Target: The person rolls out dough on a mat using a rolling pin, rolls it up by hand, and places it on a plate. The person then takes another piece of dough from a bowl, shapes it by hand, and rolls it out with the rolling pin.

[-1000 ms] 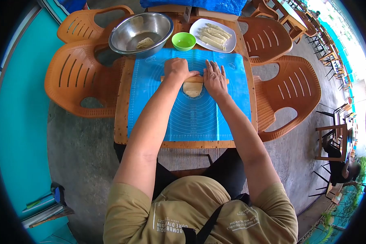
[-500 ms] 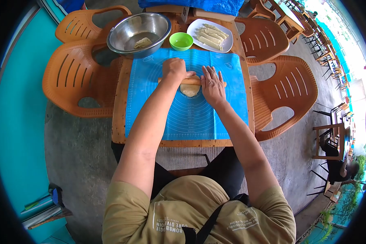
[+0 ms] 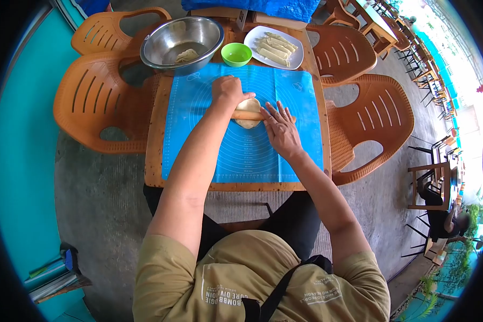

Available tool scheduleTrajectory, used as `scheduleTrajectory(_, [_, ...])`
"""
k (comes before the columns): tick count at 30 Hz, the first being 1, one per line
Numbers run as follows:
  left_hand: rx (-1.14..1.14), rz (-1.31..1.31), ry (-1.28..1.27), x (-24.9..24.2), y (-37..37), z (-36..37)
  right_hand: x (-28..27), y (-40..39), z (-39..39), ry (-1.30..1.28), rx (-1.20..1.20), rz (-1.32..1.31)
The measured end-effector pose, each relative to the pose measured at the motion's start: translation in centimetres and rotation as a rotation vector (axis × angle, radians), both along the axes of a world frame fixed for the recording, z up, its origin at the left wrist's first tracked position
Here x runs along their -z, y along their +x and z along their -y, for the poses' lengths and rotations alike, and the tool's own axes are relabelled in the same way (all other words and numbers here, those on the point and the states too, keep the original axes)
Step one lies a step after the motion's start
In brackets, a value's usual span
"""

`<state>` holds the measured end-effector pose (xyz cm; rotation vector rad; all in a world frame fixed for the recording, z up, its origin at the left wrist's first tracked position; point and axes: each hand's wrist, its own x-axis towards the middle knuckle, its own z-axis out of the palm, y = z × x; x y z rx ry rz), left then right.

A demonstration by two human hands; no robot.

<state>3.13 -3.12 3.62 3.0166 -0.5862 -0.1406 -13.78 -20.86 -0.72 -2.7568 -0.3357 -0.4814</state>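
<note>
A pale round of dough (image 3: 248,106) lies on the blue measuring mat (image 3: 193,161), with a wooden rolling pin (image 3: 247,115) across its middle. My left hand (image 3: 228,90) is closed at the dough's upper left edge, its thumb against the dough; the curled fingers are mostly hidden from above. My left wrist covers the left part of the pin. My right hand (image 3: 283,129) lies flat over the pin's right part, fingers stretched out and slightly spread, touching the pin without wrapping around it.
Behind the mat stand a steel bowl (image 3: 158,45) with dough in it, a green bowl (image 3: 236,55) and a white plate (image 3: 298,58) holding several flat dough strips. Orange chairs (image 3: 99,102) flank the wooden table (image 3: 154,155). Another person sits far off at the right.
The rolling pin and my right hand have moved toward me over the dough. More dough now shows beyond the pin. My left hand stays near the dough's far left edge.
</note>
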Motion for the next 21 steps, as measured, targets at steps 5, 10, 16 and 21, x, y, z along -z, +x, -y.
scheduleTrajectory(5, [-0.002,0.095,-0.067,1.2,0.5,-0.5,-0.9,0.2,-0.8,0.027,-0.023,-0.069])
scheduleTrajectory(10, [-0.003,0.067,-0.117,2.8,1.6,-0.9,-1.1,0.3,-2.9,0.007,-0.046,-0.108])
scheduleTrajectory(16, [0.124,0.108,-0.006,2.4,0.0,-2.1,-0.9,-0.7,-2.9,-0.041,-0.049,-0.104])
scheduleTrajectory(21, [0.101,0.080,-0.051,3.7,0.7,-2.0,-1.1,-3.0,-2.5,-0.048,-0.087,-0.082])
